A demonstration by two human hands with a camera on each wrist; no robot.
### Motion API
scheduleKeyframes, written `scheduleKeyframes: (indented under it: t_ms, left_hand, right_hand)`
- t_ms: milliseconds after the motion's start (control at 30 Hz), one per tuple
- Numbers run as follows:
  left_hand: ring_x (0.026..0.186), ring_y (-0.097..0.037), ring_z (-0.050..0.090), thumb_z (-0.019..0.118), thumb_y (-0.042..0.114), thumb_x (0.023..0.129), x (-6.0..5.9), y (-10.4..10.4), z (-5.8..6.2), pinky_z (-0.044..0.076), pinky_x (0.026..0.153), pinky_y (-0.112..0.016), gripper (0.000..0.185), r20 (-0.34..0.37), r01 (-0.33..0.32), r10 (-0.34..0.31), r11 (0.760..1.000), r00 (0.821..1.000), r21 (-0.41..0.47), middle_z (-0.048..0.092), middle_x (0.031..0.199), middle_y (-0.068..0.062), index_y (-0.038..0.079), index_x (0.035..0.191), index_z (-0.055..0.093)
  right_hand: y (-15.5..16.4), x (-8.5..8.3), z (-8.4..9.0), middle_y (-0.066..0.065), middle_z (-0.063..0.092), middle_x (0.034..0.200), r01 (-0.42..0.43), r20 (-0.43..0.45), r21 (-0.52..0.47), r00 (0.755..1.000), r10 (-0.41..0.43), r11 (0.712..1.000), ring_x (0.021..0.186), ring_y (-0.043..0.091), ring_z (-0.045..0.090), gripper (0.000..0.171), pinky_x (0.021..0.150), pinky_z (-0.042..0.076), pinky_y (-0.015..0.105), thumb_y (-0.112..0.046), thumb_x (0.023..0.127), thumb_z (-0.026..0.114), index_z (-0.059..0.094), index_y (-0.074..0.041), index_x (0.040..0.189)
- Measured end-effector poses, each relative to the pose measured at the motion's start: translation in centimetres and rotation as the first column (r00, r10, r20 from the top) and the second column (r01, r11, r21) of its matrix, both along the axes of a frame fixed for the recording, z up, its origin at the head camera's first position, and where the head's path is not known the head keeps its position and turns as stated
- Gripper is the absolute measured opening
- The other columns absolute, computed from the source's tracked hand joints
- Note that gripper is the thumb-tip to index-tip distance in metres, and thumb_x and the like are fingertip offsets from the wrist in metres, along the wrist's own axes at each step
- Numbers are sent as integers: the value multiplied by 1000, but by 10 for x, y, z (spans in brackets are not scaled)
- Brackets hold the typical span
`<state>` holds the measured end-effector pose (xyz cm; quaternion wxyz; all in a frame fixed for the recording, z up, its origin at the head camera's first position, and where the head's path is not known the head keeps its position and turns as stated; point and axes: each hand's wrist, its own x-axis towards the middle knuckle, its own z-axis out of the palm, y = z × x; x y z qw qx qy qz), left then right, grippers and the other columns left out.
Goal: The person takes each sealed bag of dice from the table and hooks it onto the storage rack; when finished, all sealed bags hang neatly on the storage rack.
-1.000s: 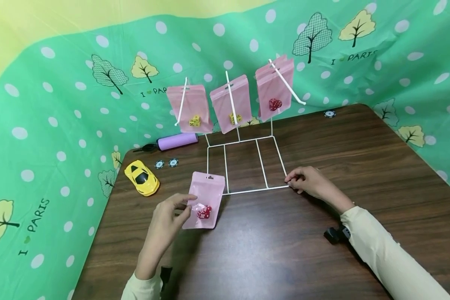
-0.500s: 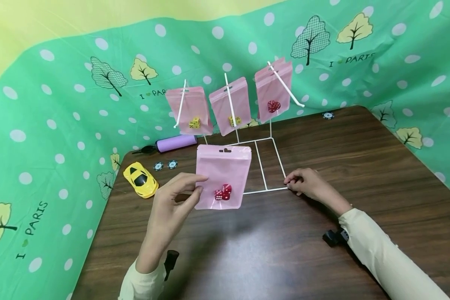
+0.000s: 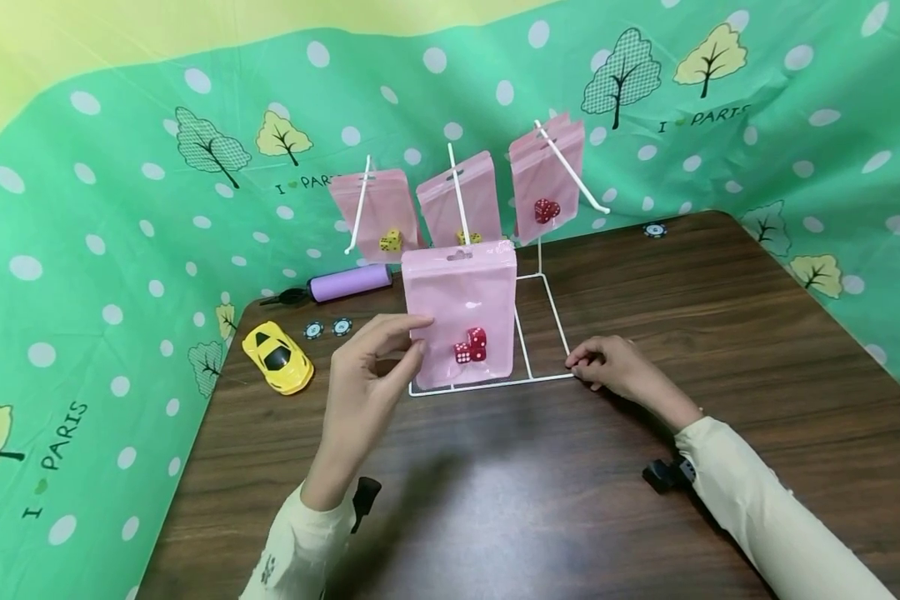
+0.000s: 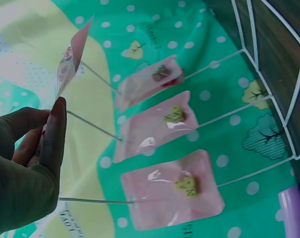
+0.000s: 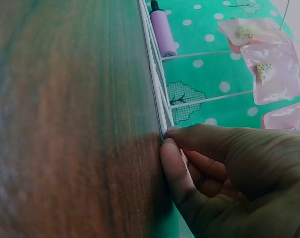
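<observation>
My left hand (image 3: 371,379) pinches the left edge of a pink zip bag (image 3: 461,292) between thumb and fingers. Several red dice (image 3: 471,346) show through the bag, which is held upright in front of the white wire rack (image 3: 487,384). In the left wrist view the same pink bag (image 4: 73,57) appears nearly edge-on above my fingertips. At the rack's front right corner, my right hand (image 3: 615,371) pinches the wire base, as the right wrist view also shows at my fingertips (image 5: 171,144). Pink bags with yellow dice (image 4: 187,186) hang on the left and middle hooks; red dice (image 3: 546,210) are in those on the right.
A yellow toy car (image 3: 277,358), two poker chips (image 3: 327,329) and a purple hand pump (image 3: 348,283) lie left of the rack on the wooden table (image 3: 645,517). Another chip (image 3: 655,230) lies at the back right. A green patterned cloth (image 3: 270,233) hangs behind.
My left hand has raised the pink bag of red dice and carried it rightward, toward the middle hook. My right hand has stayed on the rack's corner.
</observation>
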<state>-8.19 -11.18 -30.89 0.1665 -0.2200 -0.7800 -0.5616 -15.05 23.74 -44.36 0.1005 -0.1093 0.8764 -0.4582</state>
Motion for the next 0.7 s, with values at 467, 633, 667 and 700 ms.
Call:
scheduleKeyframes:
  t_ms: [467,633,667,700]
  left_hand:
    - [96,-35,79,72,-8,97,-88,23,-10,57,72,-19,30,-53,-42,42,999,998,-1,75,118,-20,-3,126,76]
    - [98,-38,78,71,-7,98,-113,26,-7,56,73,-19,29,-20,-62,63,998,998,30,74,117,-22,-5,126,75]
    - [99,-38,78,72,-7,98,-116,26,-6,56,75,-20,29,-14,-63,64,997,998,33,74,116,-22,-5,127,75]
    - [101,-37,78,73,-6,98,-118,26,-5,57,79,-22,29,-2,-62,62,998,998,34,73,116,-22,-4,127,75]
  right_hand:
    - [1,5,3,10,69,92,10,8,23,1000,-10,1000,75,18,65,12,62,57,28,1,102,68,76,6,109]
    - [-2,4,3,9,69,92,1,10,17,1000,-1,1000,75,17,65,12,62,57,28,0,102,68,76,5,109]
    - [-2,4,3,10,69,92,-2,10,15,1000,2,1000,75,18,65,12,62,57,29,0,102,68,76,6,109]
    - [-3,5,3,10,69,92,-2,8,15,1000,2,1000,74,17,65,11,62,57,29,0,102,68,76,6,108]
